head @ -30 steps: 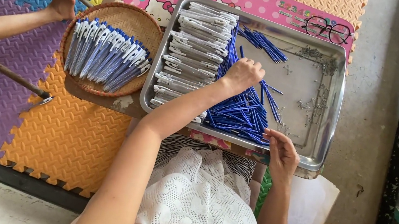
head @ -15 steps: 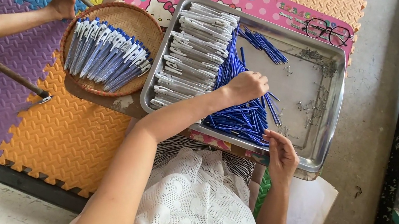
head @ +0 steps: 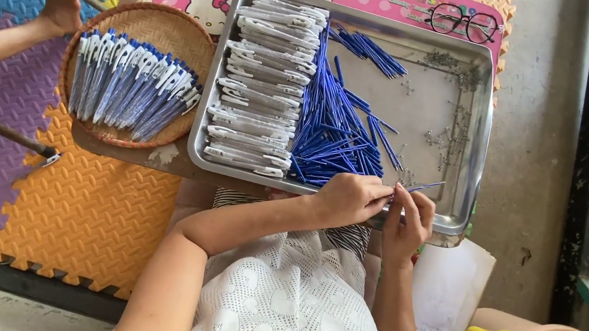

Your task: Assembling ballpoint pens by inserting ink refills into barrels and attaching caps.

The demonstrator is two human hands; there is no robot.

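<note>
Both hands meet at the near rim of the metal tray (head: 476,137), fingertips pinched together over one thin blue pen refill (head: 426,185) whose free end angles up and away to the right; the left hand (head: 347,198) closes around the near end of it and the right hand (head: 410,216) grips it from the other side, so each hand is narrow and holding the same piece, though whether a small metal part is also between the fingers is too small to tell. Just beyond the left hand lies the loose heap of blue refills (head: 333,136), and beyond and to the left of that sit the stacked rows of white pen barrels (head: 260,84), filling the tray's left half. Well off to the left of the hands, outside the tray, a round woven basket (head: 146,22) carries a row of finished blue and white pens (head: 133,85), and another person's hand (head: 63,6) rests by its far edge. Tiny metal springs (head: 453,126) are scattered over the bare tray floor beyond the right hand. Judging by the piles, the work looks to be somewhere in its middle: a basketful is assembled, yet many barrels and refills remain unjoined, and the piece in hand is only being started
</note>
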